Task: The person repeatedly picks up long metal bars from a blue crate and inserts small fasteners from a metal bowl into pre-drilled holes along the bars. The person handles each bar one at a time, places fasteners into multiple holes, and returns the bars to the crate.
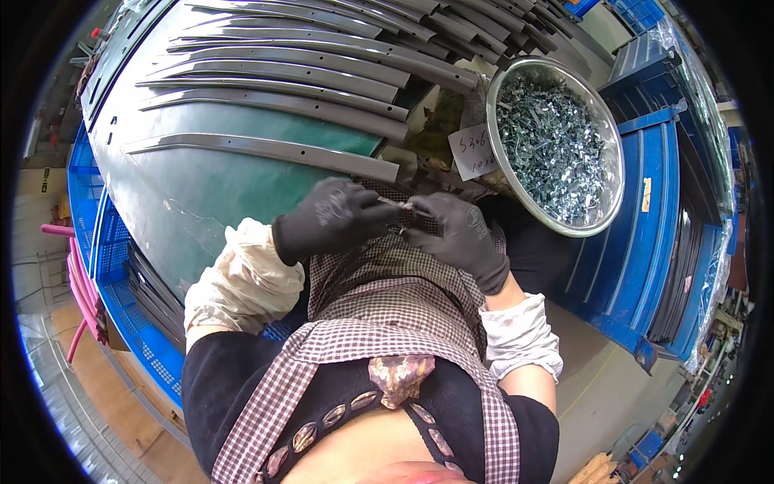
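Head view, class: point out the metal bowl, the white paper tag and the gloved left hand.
Metal bowl (pixel 615 164), head view: inner wall, right side.
White paper tag (pixel 473 152), head view: middle of the sheet.
Gloved left hand (pixel 330 214), head view: back of the hand.

Small metal part between the left hand and right hand: largely covered by the gloved fingers; outline too small to define, and it may be more than one piece. Loose metal clips: lower layers concealed by those on top; individual shapes not resolvable. Paper tag: right edge obscured by the metal bowl. Dark strips: uppermost rows cut off by the picture's top edge. Blue basket: partly hidden beneath the worktable and behind the left sleeve. Floor items, lower right: blurred, unidentifiable.
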A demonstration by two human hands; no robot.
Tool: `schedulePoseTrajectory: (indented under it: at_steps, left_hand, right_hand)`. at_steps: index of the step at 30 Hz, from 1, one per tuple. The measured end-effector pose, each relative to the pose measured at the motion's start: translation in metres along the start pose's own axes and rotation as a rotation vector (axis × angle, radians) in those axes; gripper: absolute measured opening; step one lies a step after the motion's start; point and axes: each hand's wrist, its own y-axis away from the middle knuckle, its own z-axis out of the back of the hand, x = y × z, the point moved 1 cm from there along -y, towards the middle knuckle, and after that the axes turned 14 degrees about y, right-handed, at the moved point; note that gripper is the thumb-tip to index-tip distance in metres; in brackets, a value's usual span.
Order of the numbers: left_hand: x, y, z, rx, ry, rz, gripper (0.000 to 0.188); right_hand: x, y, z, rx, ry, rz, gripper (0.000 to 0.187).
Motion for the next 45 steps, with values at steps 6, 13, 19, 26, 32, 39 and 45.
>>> schedulePoseTrajectory:
  at_steps: [6, 13, 19, 26, 32, 39, 45]
  left_hand:
    - [0.043, -0.002, 0.043, -0.348, -0.118, 0.120, 0.055]
    - [0.056, 0.002, 0.028, -0.315, 0.120, 0.172, 0.040]
    - [0.059, 0.002, 0.027, -0.319, 0.114, 0.154, 0.039]
    - [0.059, 0.007, 0.025, -0.327, 0.123, 0.167, 0.040]
    - [0.062, 0.008, 0.026, -0.331, 0.028, 0.056, 0.046]
    - [0.064, 0.008, 0.025, -0.317, -0.032, 0.028, 0.046]
    - [0.060, 0.015, 0.024, -0.271, 0.015, 0.068, 0.040]
  right_hand:
    - [-0.027, -0.021, -0.001, -0.119, -0.026, -0.069, 0.056]
    - [-0.029, -0.053, -0.009, -0.066, -0.053, 0.148, 0.038]
    - [-0.046, -0.066, -0.021, 0.199, -0.116, -0.091, 0.020]
    - [-0.034, 0.002, 0.015, -0.204, 0.164, 0.006, 0.021]
    - [-0.027, 0.001, 0.007, -0.076, 0.223, -0.002, 0.017]
    - [-0.013, -0.018, 0.005, -0.123, 0.435, 0.170, 0.012]
    - [-0.005, -0.021, 0.012, -0.174, 0.659, 0.386, 0.018]
